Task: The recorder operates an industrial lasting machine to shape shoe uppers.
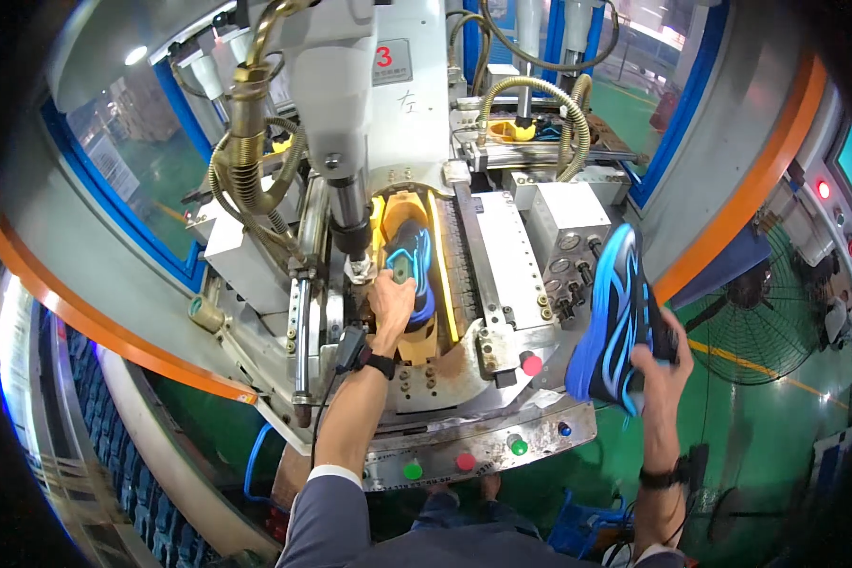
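A blue and black sneaker [608,327] is in my right hand [665,364], held upright off to the right of the machine. Its sole side is bright blue and light-blue cords cross the dark upper. My left hand [394,301] reaches into the machine, closed at the collar of a second blue and black sneaker [423,260]. That shoe lies in the yellow-orange padded cradle [409,206] of a shoe press, toe pointing away from me. My fingers and wrist hide part of its heel end. A metal press cylinder [348,222] comes down just left of the shoe.
Along the machine's front edge runs a control panel [488,459] with green, red and blue buttons. A red knob [531,363] sticks up at the cradle's right. Behind stands another press station [525,131]. A black floor fan [753,303] is at the right.
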Motion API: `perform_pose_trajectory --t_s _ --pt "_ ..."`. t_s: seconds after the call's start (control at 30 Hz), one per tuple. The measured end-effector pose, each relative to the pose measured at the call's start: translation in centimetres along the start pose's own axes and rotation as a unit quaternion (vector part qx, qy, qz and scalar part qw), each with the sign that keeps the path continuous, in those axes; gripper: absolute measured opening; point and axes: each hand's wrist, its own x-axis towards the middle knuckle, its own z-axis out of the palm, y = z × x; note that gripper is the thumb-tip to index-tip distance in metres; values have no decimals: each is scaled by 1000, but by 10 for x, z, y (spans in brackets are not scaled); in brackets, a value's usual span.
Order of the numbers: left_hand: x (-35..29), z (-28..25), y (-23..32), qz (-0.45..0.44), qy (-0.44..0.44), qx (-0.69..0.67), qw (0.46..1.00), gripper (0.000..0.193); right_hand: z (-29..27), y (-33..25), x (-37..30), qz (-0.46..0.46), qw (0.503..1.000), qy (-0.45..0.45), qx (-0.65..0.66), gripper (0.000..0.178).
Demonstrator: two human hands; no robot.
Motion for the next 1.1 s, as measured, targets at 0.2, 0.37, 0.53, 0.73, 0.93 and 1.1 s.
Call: perform_pose_trajectory --t_s 0.2,0.37,0.53,0.73,0.93,1.1 --pt "-78 -84 -7 -304 -43 -571 761 20 126 -7 119 -99 973 -143 -152 45" --pt "-217 -201 -12 -333 -15 -505 796 30 293 22 140 3 867 -343 -361 79" --pt "-325 -298 -7 -317 94 -442 834 15 388 90 61 -63 840 -359 -403 60" --pt "-449 -327 1 -366 311 -341 808 16 400 136 13 -117 865 -299 -385 65" --pt "-549 -268 -13 -379 487 -389 684 30 269 98 -124 -332 865 -377 -12 28" --pt "-617 -229 -18 -474 534 -460 528 32 225 164 -278 -368 695 -615 -55 22"
